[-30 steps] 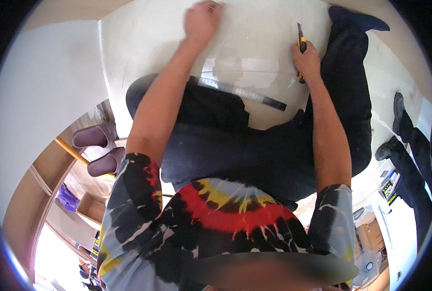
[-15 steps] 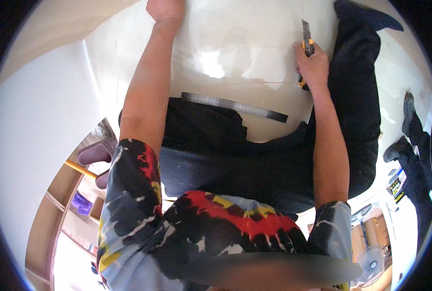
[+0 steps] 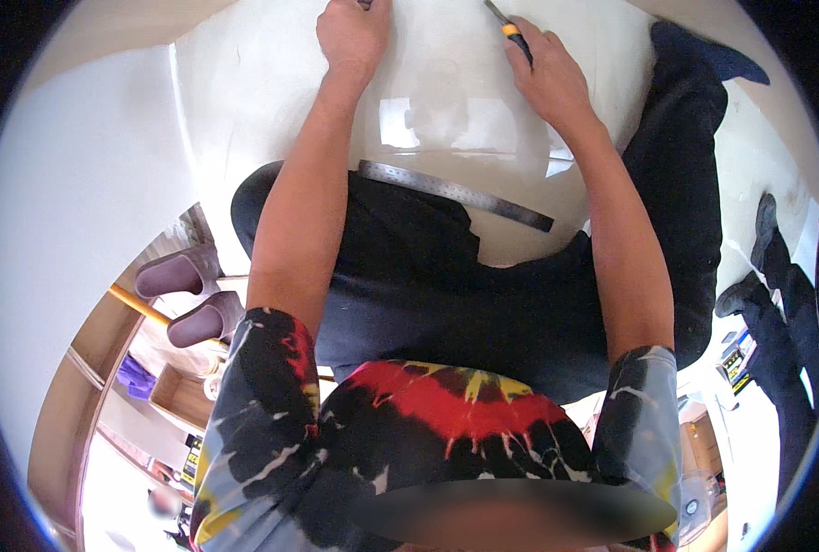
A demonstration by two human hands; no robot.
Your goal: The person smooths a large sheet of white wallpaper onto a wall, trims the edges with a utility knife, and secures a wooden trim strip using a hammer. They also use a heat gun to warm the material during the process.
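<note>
The person kneels on a glossy white surface [image 3: 244, 120] and leans forward over it, both bare arms stretched toward the top edge of the view.

The right hand [image 3: 549, 78] is closed around a utility knife [image 3: 510, 35] with a yellow and black handle; the fingers wrap the handle and the tip points up and to the left, away from the body. The blade end sits just beyond the fingers, close to the edge of the view, and whether it touches the surface cannot be told.

The left hand [image 3: 354, 35] is curled knuckles up and rests on the surface, well to the left of the knife. A small dark bit shows at the top of its fingers, but what it is, and whether the fingers grip it, cannot be told.

A long metal ruler [image 3: 455, 194] lies flat on the surface, nearer the body than both hands and well apart from the fingers, slanting down to the right, next to the dark trousers [image 3: 428, 294].

Below the left arm, two mauve slippers [image 3: 189, 294] lie beside a wooden shelf [image 3: 78, 386]. To the right stand another person's dark legs [image 3: 786, 304].
</note>
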